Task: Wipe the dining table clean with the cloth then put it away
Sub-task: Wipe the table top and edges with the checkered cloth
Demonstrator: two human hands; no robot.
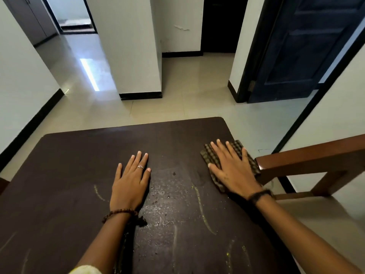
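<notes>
The dark brown dining table [79, 165] fills the lower part of the view. Pale yellowish streaks and small water drops [166, 196] mark its middle and near part. A folded brown checked cloth [237, 146] lies at the table's right edge. My right hand [231, 169] lies flat on the cloth with straight, spread fingers. My left hand [131, 178] rests flat on the bare tabletop near the middle, fingers straight, a ring on one finger.
A brown wooden chair [308, 157] stands close against the table's right side, its back rail just beyond the cloth. Beige tiled floor [187, 86] lies past the far table edge, with a white pillar [136, 56] and a dark blue door [296, 56] behind.
</notes>
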